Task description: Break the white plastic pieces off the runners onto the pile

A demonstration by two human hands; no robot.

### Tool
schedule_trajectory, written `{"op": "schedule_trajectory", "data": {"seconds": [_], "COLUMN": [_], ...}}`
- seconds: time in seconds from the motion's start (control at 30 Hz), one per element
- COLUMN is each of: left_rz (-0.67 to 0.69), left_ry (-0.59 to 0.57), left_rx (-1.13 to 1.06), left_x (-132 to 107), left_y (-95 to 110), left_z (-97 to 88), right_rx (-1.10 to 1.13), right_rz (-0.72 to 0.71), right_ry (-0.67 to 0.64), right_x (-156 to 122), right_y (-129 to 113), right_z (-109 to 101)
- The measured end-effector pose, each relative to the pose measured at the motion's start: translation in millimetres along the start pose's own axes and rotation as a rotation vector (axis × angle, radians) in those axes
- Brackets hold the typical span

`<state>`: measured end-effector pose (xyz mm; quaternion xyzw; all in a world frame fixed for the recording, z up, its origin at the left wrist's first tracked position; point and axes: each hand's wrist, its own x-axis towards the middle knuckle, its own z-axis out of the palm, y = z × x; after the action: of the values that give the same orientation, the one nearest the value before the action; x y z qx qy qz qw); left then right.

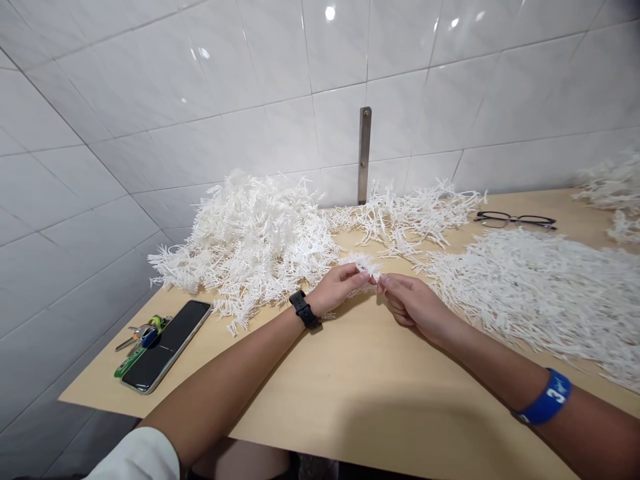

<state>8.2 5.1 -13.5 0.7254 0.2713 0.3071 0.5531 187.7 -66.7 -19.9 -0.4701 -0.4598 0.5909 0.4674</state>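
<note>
My left hand, with a black watch on its wrist, is closed on a small white branched plastic piece with many thin prongs. The fingertips of my right hand pinch at the right end of the same piece, close to the left fingertips. Both hands are just above the table, near its middle. Behind my left hand rises a big heap of white branched pieces. A wide, flat spread of thin white pieces lies right of my right hand.
The wooden table meets a tiled wall. A smaller white pile sits at the back, beside glasses. A phone and keys lie at the left. A metal bracket is fixed to the wall.
</note>
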Motion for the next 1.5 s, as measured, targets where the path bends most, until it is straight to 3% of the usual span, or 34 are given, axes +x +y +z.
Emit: {"op": "schedule_trajectory", "data": {"seconds": [0.27, 0.43, 0.53, 0.7, 0.93, 1.13, 1.5], "left_rz": [-0.034, -0.044, -0.071, -0.015, -0.025, -0.092, -0.052], "left_ry": [0.055, 0.096, 0.098, 0.008, 0.015, 0.092, 0.002], "left_rx": [-0.106, -0.112, -0.100, -0.131, -0.121, -0.086, -0.086], "left_x": [3, 3, 2, 2, 2, 0, 0], "left_y": [-7, -5, -4, 0, 1, 2, 5], "left_z": [4.3, 4.6, 4.8, 5.0, 4.9, 5.3, 5.4], "right_rx": [-0.441, -0.577, -0.590, -0.572, -0.581, -0.577, -0.578], "right_rz": [-0.136, -0.204, -0.224, -0.280, -0.255, -0.236, -0.228], "right_ry": [0.022, 0.004, -0.008, -0.012, -0.009, -0.017, -0.015], "right_x": [-2, -6, -5, -3, -4, -4, -4], "right_y": [-1, -3, -1, -2, -1, 0, 1], "right_z": [1, 4, 3, 2, 2, 2, 3]}}
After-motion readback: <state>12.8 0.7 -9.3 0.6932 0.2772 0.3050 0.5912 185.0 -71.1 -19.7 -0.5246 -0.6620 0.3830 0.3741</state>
